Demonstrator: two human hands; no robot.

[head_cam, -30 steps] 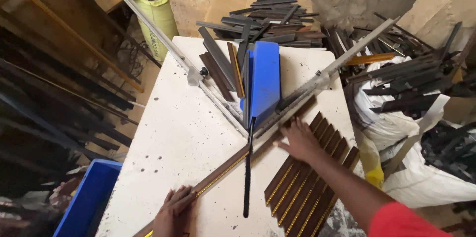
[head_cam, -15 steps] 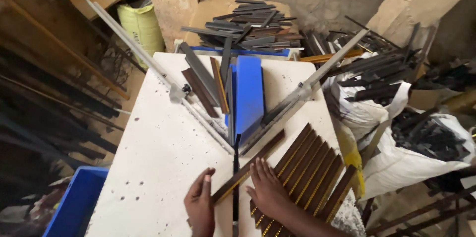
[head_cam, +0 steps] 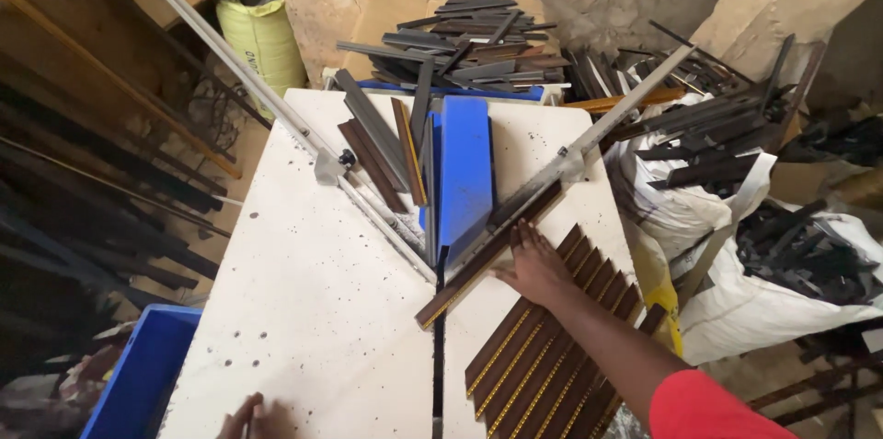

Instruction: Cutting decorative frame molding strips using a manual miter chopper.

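Our right hand (head_cam: 533, 266) lies flat, fingers spread, pressing down on one brown moulding strip (head_cam: 487, 255) with a gold beaded edge; it grips nothing, only holds the strip against the white table (head_cam: 313, 310). The strip lies along the right-hand metal fence rail (head_cam: 589, 140), its lower end near the slot in the middle of the table. Our left hand (head_cam: 250, 419) shows only as fingertips at the bottom edge, resting on the table with nothing in it that we can see.

Just right of the pressed strip we count about eight more matching strips (head_cam: 552, 356), side by side, touching one another. Two fence rails form a V; the left rail (head_cam: 276, 108) runs up toward the yellow sack (head_cam: 262, 39). Between them stands one blue guard (head_cam: 464, 172), with about five dark offcuts (head_cam: 377, 149) beside it. Beyond lies a heap of cut pieces (head_cam: 460, 44); two white sacks (head_cam: 736, 246) of scraps stand to the right, one blue crate (head_cam: 138, 375) to the left.
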